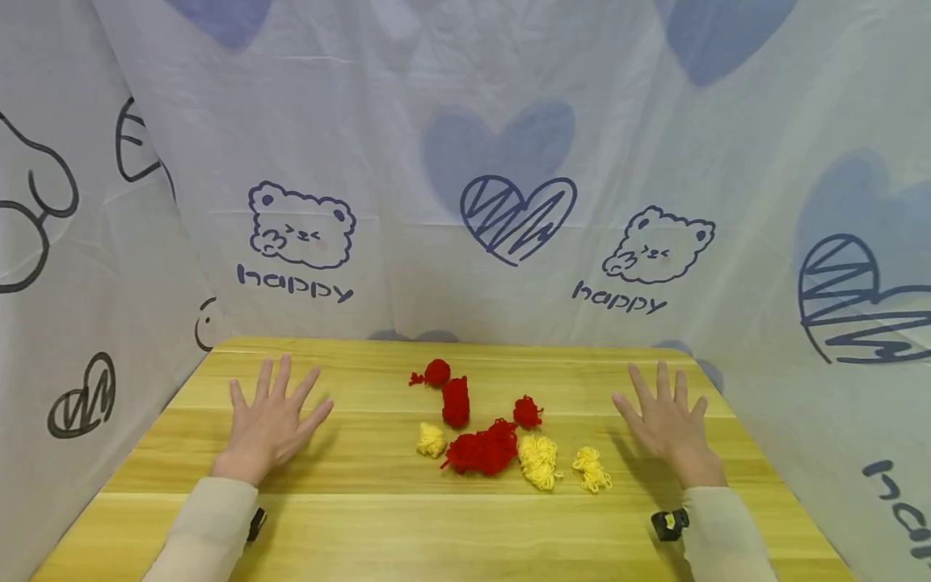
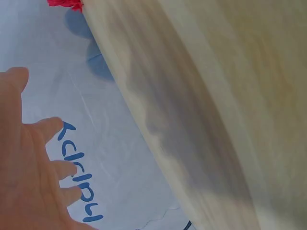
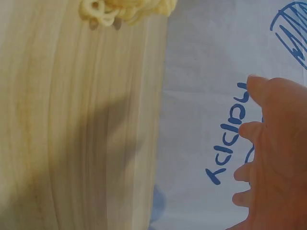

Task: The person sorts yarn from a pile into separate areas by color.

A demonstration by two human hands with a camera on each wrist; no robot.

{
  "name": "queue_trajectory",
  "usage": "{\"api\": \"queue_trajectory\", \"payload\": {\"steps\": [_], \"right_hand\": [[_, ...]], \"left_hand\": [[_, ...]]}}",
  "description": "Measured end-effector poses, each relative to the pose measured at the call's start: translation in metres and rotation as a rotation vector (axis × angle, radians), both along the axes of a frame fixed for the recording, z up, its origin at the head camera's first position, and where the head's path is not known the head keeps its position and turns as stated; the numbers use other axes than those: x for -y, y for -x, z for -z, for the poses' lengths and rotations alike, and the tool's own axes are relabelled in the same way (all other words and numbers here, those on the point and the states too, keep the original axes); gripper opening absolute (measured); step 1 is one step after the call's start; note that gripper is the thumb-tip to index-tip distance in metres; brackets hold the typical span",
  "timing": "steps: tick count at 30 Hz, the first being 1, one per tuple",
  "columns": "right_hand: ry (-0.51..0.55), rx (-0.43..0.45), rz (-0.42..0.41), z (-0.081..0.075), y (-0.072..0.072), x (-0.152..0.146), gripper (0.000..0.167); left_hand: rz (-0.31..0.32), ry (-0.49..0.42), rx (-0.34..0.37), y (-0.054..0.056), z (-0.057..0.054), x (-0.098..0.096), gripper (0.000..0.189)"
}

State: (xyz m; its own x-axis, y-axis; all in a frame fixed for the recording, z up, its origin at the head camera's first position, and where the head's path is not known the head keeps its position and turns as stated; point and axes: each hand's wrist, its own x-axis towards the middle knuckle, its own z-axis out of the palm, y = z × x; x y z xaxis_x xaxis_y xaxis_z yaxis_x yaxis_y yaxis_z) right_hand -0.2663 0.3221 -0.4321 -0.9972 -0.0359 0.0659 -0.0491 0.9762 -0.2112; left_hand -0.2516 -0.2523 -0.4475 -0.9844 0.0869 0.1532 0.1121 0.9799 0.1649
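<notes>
Over on the left, the left hand [image 1: 267, 424] hovers with fingers spread, holding nothing; mid-frame, red yarn bundles [image 1: 483, 451] and yellow yarn bundles [image 1: 538, 462] sit grouped on the desk [image 1: 407, 537], presumably so both hands can reach them; at right, the right hand [image 1: 669, 424] hovers, fingers fanned and unloaded too. Open desk flanks the group and fronts it, while the far edge [image 1: 349, 343] runs just behind the red ball [image 1: 437, 373].

I count four red yarns [image 1: 456, 402] and three yellow yarns [image 1: 538, 462], seven in all, on one bench [image 1: 407, 533]. I have two grips: one left grip [image 1: 267, 422] and one right grip [image 1: 671, 428].
</notes>
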Motion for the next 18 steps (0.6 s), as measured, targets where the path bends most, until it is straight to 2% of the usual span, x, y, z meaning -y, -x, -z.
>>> {"api": "queue_trajectory", "payload": {"steps": [4,7,13,16,18], "right_hand": [[0.033,0.013,-0.019,-0.003,-0.003,0.001,0.080],[0.078,0.026,-0.075,-0.007,-0.006,0.003,0.081],[0.224,0.087,-0.239,-0.015,-0.008,0.010,0.083],[0.292,0.140,-0.281,-0.019,-0.012,0.014,0.081],[0.332,0.165,-0.301,-0.021,-0.014,0.017,0.076]], "left_hand": [[0.046,-0.056,0.034,0.000,-0.003,-0.005,0.075],[0.100,-0.131,0.052,0.000,-0.005,-0.010,0.072],[0.271,-0.287,-0.003,0.000,-0.002,-0.026,0.059],[0.357,-0.389,-0.003,0.001,0.000,-0.037,0.052],[0.391,-0.438,0.005,0.000,0.000,-0.046,0.050]]}}
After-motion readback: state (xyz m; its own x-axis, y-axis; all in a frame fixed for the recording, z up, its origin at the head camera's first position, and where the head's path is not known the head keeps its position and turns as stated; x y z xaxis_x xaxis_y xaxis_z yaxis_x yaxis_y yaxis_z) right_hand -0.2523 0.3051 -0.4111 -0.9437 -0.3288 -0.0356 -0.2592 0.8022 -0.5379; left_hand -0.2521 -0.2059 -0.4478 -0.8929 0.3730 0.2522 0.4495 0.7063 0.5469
